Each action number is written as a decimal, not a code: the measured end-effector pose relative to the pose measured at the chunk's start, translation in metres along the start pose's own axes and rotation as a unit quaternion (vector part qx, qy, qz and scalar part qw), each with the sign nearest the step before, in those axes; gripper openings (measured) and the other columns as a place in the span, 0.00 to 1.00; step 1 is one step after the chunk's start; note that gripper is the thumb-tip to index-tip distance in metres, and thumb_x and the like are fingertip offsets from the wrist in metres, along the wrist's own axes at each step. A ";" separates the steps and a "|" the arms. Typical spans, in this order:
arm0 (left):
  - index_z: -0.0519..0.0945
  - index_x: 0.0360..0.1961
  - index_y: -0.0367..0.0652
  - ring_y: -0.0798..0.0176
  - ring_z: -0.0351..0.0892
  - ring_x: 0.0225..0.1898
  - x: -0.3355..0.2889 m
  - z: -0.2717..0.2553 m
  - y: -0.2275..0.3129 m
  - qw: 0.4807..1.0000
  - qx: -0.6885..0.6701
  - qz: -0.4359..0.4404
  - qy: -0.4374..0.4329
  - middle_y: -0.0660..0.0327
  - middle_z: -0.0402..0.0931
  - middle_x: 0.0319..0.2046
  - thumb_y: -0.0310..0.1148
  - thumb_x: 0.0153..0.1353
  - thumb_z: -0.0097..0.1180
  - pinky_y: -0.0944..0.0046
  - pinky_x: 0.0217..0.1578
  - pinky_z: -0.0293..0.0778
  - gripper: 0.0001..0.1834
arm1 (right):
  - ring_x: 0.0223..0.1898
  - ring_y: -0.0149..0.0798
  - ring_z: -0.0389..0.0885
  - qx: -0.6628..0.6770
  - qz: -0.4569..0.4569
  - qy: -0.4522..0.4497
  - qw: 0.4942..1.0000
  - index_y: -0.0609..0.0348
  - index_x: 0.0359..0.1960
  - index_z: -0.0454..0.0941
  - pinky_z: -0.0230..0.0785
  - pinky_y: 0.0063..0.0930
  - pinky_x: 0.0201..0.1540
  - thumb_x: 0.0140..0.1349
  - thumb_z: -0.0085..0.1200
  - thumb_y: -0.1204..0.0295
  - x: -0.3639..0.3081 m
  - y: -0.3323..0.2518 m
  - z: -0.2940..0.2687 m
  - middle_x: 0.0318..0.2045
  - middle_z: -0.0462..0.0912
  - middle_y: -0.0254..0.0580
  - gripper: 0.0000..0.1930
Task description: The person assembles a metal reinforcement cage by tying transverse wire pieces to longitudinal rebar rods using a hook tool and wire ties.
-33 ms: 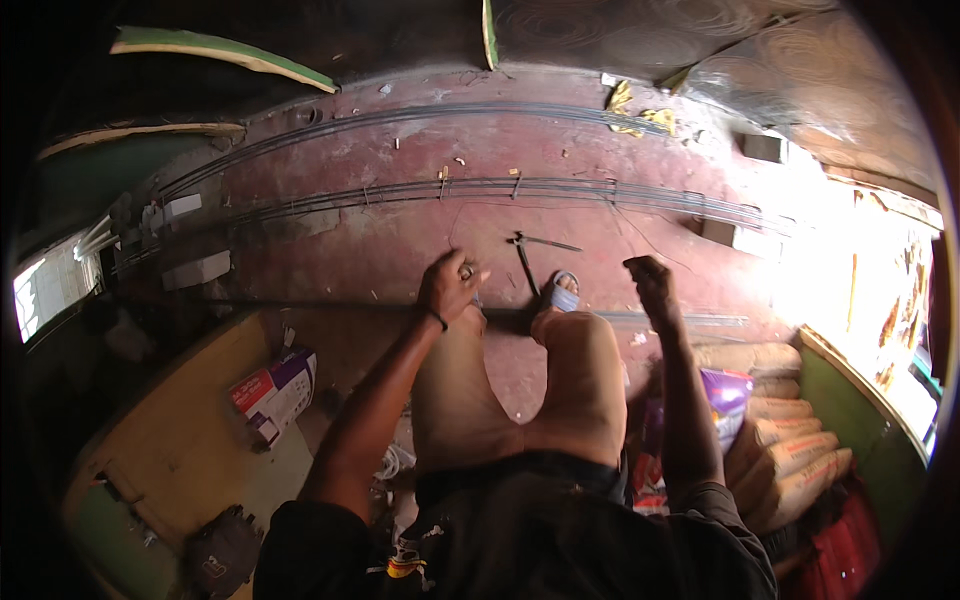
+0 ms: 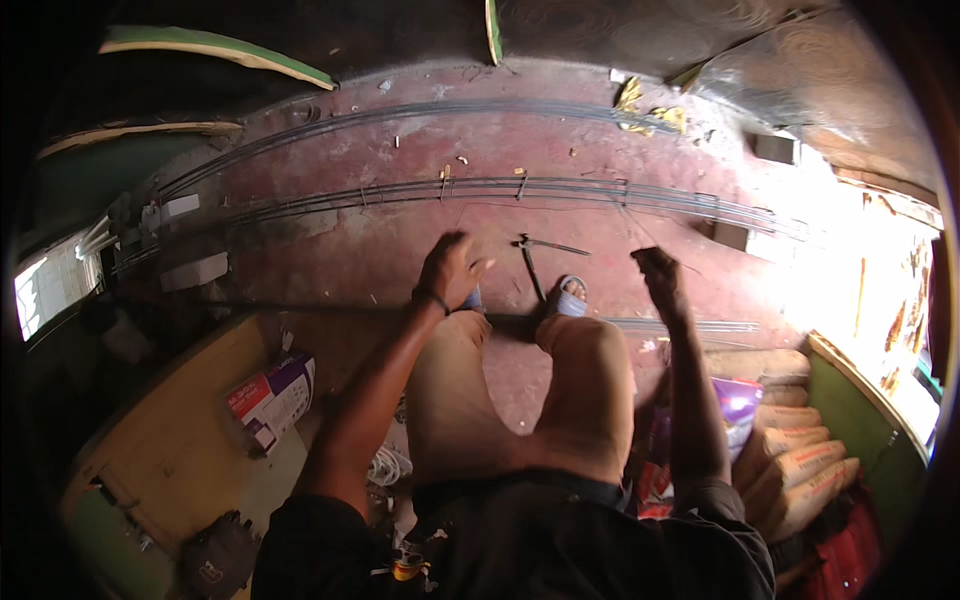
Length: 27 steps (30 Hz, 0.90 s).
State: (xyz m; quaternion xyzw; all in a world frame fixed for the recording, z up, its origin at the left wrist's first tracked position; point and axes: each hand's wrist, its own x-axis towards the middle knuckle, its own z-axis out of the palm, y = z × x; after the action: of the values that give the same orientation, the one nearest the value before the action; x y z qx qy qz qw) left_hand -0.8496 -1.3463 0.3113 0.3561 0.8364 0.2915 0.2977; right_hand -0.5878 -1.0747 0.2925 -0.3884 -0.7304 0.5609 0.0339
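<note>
My left hand (image 2: pixel 450 270), a dark band at its wrist, is over my left knee. Its fingers are curled and slightly blurred, and a thin dark wire (image 2: pixel 461 214) leads from them toward the rods. To the right, my right hand (image 2: pixel 661 280) hovers past my right foot with its fingers pinched together. A wire strand passes close behind it; what the fingers hold is too small to make out. On the floor between the hands lie pincers (image 2: pixel 533 262) with their handles spread. A long bundle of thin steel rods (image 2: pixel 570 188), with crosswise ties on it, lies beyond them.
Another rod bundle (image 2: pixel 430 108) runs farther back, and further rods (image 2: pixel 690 325) lie by my feet. Blocks (image 2: pixel 195 271) prop the bundle's ends. Stacked brown sacks (image 2: pixel 800 465) stand at right; a purple-and-white box (image 2: pixel 275 395) and a dark bag (image 2: pixel 220 555) are at left.
My left hand has turned slightly and its fingers have shifted upward. My right hand has moved a little up and right. The view has shifted slightly.
</note>
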 end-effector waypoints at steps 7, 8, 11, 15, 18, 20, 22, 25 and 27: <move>0.55 0.70 0.41 0.49 0.52 0.71 0.188 0.131 -0.166 0.919 0.225 0.316 -0.069 0.53 0.52 0.70 0.34 0.45 0.72 0.51 0.69 0.54 0.53 | 0.20 0.19 0.60 0.002 -0.034 -0.023 0.999 0.61 0.45 0.79 0.52 0.16 0.22 0.71 0.47 0.62 0.108 0.119 0.108 0.22 0.68 0.25 0.15; 0.52 0.72 0.43 0.50 0.49 0.72 0.197 0.138 -0.181 0.899 0.253 0.343 -0.100 0.53 0.48 0.72 0.34 0.45 0.73 0.51 0.70 0.52 0.55 | 0.20 0.18 0.57 0.038 -0.054 -0.028 0.997 0.62 0.50 0.77 0.48 0.15 0.21 0.71 0.46 0.59 0.106 0.126 0.122 0.21 0.65 0.23 0.19; 0.53 0.71 0.43 0.50 0.57 0.69 0.215 0.161 -0.212 0.902 0.226 0.350 -0.115 0.52 0.54 0.70 0.36 0.46 0.73 0.53 0.68 0.58 0.54 | 0.19 0.16 0.54 0.175 -0.080 -0.057 0.980 0.64 0.61 0.71 0.43 0.14 0.20 0.71 0.45 0.52 0.097 0.157 0.136 0.20 0.60 0.20 0.28; 0.58 0.69 0.42 0.47 0.65 0.64 0.214 0.180 -0.222 0.911 0.158 0.368 -0.100 0.50 0.63 0.65 0.41 0.47 0.72 0.53 0.65 0.64 0.50 | 0.20 0.17 0.52 0.150 -0.030 -0.051 0.987 0.63 0.59 0.74 0.44 0.14 0.22 0.71 0.45 0.52 0.086 0.184 0.152 0.21 0.59 0.19 0.27; 0.63 0.66 0.41 0.47 0.67 0.63 0.209 0.180 -0.205 0.903 0.133 0.406 -0.054 0.50 0.67 0.63 0.44 0.47 0.72 0.52 0.64 0.65 0.48 | 0.20 0.18 0.52 0.132 0.025 -0.108 0.985 0.61 0.60 0.73 0.44 0.16 0.23 0.71 0.43 0.48 0.078 0.175 0.159 0.20 0.56 0.19 0.29; 0.64 0.66 0.41 0.47 0.67 0.63 0.204 0.176 -0.211 0.916 0.171 0.358 -0.051 0.49 0.67 0.63 0.45 0.48 0.72 0.52 0.63 0.65 0.46 | 0.22 0.20 0.52 0.079 0.009 -0.155 0.985 0.60 0.62 0.71 0.45 0.18 0.25 0.70 0.40 0.43 0.075 0.147 0.172 0.20 0.55 0.20 0.34; 0.66 0.64 0.40 0.46 0.68 0.62 0.200 0.177 -0.214 0.917 0.167 0.362 -0.035 0.48 0.68 0.62 0.46 0.49 0.71 0.52 0.62 0.66 0.44 | 0.23 0.24 0.52 0.037 0.004 -0.199 0.979 0.58 0.64 0.69 0.48 0.22 0.27 0.66 0.35 0.35 0.077 0.145 0.178 0.21 0.55 0.25 0.40; 0.68 0.62 0.37 0.46 0.70 0.60 0.202 0.183 -0.201 0.933 0.147 0.327 -0.015 0.46 0.69 0.60 0.45 0.50 0.71 0.52 0.60 0.69 0.42 | 0.23 0.25 0.53 0.019 -0.015 -0.197 0.980 0.57 0.65 0.69 0.49 0.22 0.28 0.65 0.34 0.34 0.073 0.156 0.172 0.22 0.57 0.27 0.41; 0.68 0.61 0.36 0.45 0.71 0.60 0.201 0.190 -0.196 0.936 0.136 0.323 -0.021 0.46 0.69 0.59 0.46 0.50 0.70 0.52 0.60 0.69 0.41 | 0.23 0.26 0.54 0.055 -0.043 -0.203 0.977 0.55 0.65 0.69 0.52 0.23 0.28 0.67 0.37 0.38 0.070 0.165 0.168 0.22 0.59 0.27 0.37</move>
State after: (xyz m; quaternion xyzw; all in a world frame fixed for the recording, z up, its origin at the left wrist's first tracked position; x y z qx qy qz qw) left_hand -0.9129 -1.2520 -0.0081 0.6501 0.7016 0.2481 0.1537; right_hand -0.6307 -1.1534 0.0638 -0.2319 -0.7060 0.6655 -0.0700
